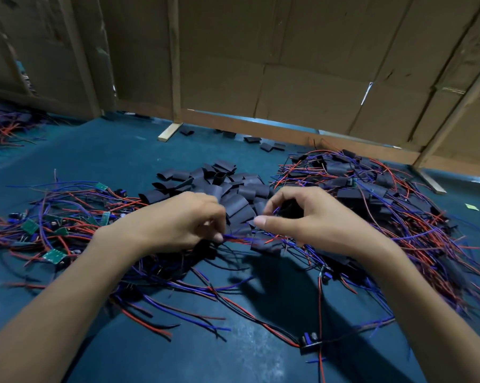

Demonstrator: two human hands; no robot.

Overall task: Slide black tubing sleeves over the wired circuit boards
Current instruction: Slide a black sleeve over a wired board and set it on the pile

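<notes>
Head: left hand [178,219] pinches wires [234,238]; right hand [302,217] grips black sleeve [287,210].

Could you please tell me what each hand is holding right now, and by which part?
The left hand pinches a bundle of red and blue wires near its end. The right hand grips a black tubing sleeve around its middle.

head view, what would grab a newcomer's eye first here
First the two hands at centre: the left hand pinches a bunch of red and blue wires, while the right hand grips a black sleeve round them. Just behind them lies a heap of loose black sleeves. On the blue table, bare green boards with wires sprawl to the left, and a pile of sleeved ones sits on the right.
</notes>
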